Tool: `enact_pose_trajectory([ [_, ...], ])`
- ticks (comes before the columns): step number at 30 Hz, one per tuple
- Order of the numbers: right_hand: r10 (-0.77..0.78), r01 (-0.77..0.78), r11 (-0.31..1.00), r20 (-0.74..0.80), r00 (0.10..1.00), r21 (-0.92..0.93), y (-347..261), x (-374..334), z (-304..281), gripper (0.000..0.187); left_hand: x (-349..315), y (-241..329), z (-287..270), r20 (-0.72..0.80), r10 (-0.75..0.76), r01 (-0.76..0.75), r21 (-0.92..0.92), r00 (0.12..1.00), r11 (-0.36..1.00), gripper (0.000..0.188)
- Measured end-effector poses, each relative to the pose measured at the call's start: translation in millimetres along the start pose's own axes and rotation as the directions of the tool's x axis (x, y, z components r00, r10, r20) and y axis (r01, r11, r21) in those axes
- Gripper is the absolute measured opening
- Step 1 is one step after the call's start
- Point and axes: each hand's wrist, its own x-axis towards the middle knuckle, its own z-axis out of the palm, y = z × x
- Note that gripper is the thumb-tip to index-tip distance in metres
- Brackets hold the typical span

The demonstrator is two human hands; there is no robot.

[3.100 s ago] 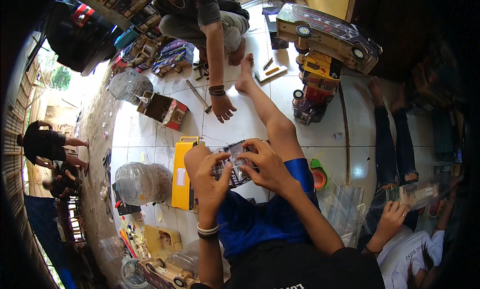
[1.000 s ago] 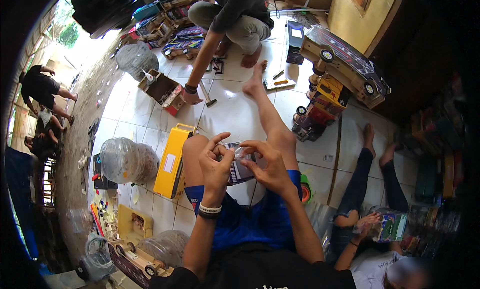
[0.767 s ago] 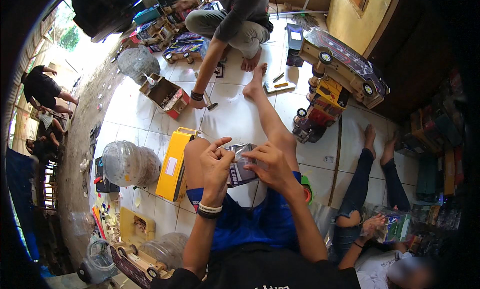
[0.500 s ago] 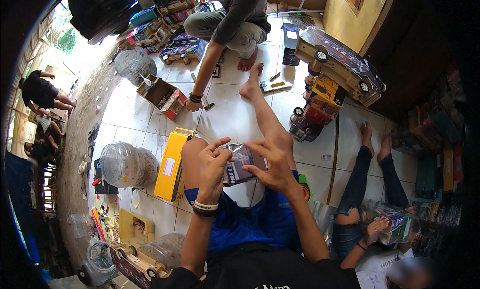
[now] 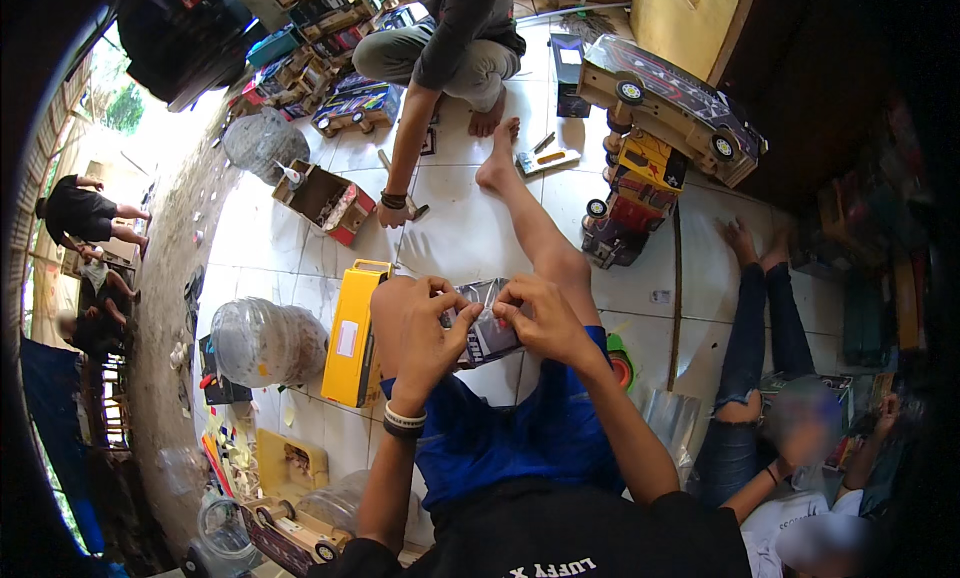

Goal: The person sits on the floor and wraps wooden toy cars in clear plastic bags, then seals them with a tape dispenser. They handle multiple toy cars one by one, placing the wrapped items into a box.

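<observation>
Two bare hands come together over one small wrapped box (image 5: 490, 350), which is dark with pale printing and has glossy clear film. The box is held above the tiled floor (image 5: 455, 203), between the person's knees and in front of the blue shorts (image 5: 515, 443); whether something supports it from below, I cannot tell. The left hand (image 5: 432, 323) is partly closed: its thumb and forefinger are close together on the film at the left part of the box. The right hand (image 5: 540, 323) is also nearly closed, with the fingertips pinched on the film at the upper side.

Just beside the left knee, a yellow case (image 5: 350, 343) with a handle stands on the floor, and farther toward the floor's left edge lies a big clear jar (image 5: 265, 343). A green and orange object (image 5: 622, 366) is near the right thigh. Toward the far edge, a co-worker's hand (image 5: 393, 214) reaches down beside a hammer (image 5: 419, 213), between it and an open box with a red end (image 5: 325, 206). Near the far right corner, a wooden toy truck (image 5: 675, 103) leans tilted upon a yellow toy truck (image 5: 648, 170).
</observation>
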Motion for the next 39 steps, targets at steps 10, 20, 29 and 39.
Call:
enact_pose_trajectory([
  [10,-0.280,0.253,0.953,-0.165,0.946,-0.167,0,-9,11,0.012,-12,-20,26,0.126,-0.344,0.360,-0.138,0.930,0.923,0.027],
  [20,-0.278,0.266,0.942,-0.033,0.960,-0.205,16,-4,4,0.010,-7,-27,21,0.284,-0.406,0.470,-0.213,0.869,0.857,0.027],
  [29,-0.009,0.000,0.997,0.122,0.992,0.072,31,5,-3,0.015,-7,8,3,0.201,0.046,-0.084,0.181,0.979,0.980,0.017],
  [39,-0.171,0.150,0.962,-0.075,0.982,-0.230,18,4,9,0.015,-4,-21,26,0.310,-0.154,0.144,0.054,0.938,0.988,0.018],
])
